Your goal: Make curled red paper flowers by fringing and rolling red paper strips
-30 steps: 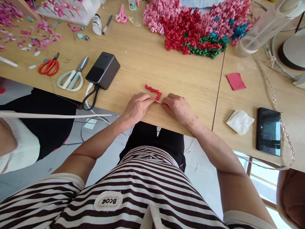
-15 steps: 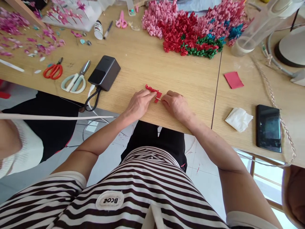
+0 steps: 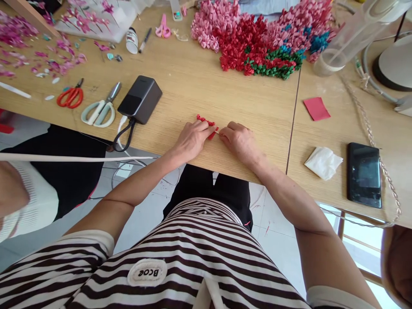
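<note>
Over the wood table, my left hand [image 3: 193, 139] has its fingers bent and pressed together at a small red piece of fabric or paper [image 3: 211, 135]. The left fingertips partly cover that piece. Just beyond them lies a row of small red curled bits [image 3: 202, 118]. My right hand [image 3: 238, 140] is closed, pinching a thin pale stick [image 3: 218, 132] whose tip points left at the red piece, against the left fingertips. Whether the stick's tip is under or on the piece is hidden.
Dark grey box with cables [image 3: 140, 99], white-handled scissors [image 3: 99, 112] and red-handled scissors [image 3: 71, 95] sit left. A heap of red, pink and green flowers [image 3: 254, 43] lies behind. Rightward are a red square [image 3: 316, 108], crumpled tissue [image 3: 323, 163] and phone [image 3: 363, 175]. A person sits left.
My left fingers have bent and drawn together over the red piece, covering more of it. My right hand keeps the stick at nearly the same spot.
</note>
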Motion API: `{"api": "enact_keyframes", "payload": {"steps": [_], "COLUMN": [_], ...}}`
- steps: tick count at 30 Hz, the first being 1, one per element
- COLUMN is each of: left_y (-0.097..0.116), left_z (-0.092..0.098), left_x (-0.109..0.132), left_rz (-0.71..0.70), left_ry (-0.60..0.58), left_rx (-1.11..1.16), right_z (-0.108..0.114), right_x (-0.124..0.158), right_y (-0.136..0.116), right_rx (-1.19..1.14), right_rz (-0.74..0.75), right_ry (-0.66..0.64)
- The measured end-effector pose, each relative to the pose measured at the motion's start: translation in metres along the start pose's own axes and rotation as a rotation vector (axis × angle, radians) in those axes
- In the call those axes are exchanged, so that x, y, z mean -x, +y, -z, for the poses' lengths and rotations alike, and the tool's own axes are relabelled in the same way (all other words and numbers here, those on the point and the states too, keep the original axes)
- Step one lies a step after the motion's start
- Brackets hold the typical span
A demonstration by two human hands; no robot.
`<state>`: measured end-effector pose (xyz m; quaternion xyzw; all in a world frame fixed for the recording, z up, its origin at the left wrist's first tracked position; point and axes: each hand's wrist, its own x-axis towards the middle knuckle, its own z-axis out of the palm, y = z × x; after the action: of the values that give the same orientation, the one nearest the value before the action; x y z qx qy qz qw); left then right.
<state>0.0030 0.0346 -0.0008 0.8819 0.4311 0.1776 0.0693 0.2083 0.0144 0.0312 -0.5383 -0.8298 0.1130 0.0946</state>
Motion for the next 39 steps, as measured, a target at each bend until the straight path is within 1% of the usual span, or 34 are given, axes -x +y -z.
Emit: {"api": "enact_keyframes", "payload": {"steps": [3,6,8,11,14,16,22,27,32,36,39], "left_y": [0.000,0.000,0.000,0.002,0.007,0.009,0.010,0.009,0.009,0.010,0.013], "left_z": [0.002,0.004,0.004,0.003,0.004,0.004,0.006,0.003,0.003,0.002,0.005], "left_x": [0.000,0.007,0.011,0.009,0.001,-0.004,-0.002,-0.003,-0.003,-0.004,-0.003], "left_rz": [-0.013,-0.057,-0.068,-0.024,0.026,0.035,0.045,0.048,0.011,0.030,0.031], "left_ry": [0.002,0.036,0.039,-0.013,-0.077,-0.099,-0.113,-0.086,-0.102,-0.067,-0.101], "left_rx": [0.009,-0.032,-0.045,-0.061,-0.087,-0.105,-0.100,-0.092,-0.115,-0.112,-0.114], "right_z": [-0.003,-0.005,-0.005,-0.003,-0.001,0.000,0.001,0.001,0.000,0.001,0.001], "right_x": [-0.001,-0.001,-0.001,-0.001,-0.001,0.000,-0.001,-0.001,-0.001,-0.001,-0.001], "right_y": [0.001,0.002,0.002,0.002,0.002,0.002,0.003,0.004,0.004,0.003,0.002], "right_rx": [0.005,0.010,0.011,0.024,0.034,0.028,0.007,-0.005,-0.010,-0.018,-0.019], "right_rz": [0.003,0.016,0.022,0.010,-0.018,-0.027,-0.029,-0.027,-0.025,-0.023,-0.037], "right_ry": [0.012,0.010,0.009,0.011,0.020,0.046,0.104,0.109,0.122,0.115,0.104]}}
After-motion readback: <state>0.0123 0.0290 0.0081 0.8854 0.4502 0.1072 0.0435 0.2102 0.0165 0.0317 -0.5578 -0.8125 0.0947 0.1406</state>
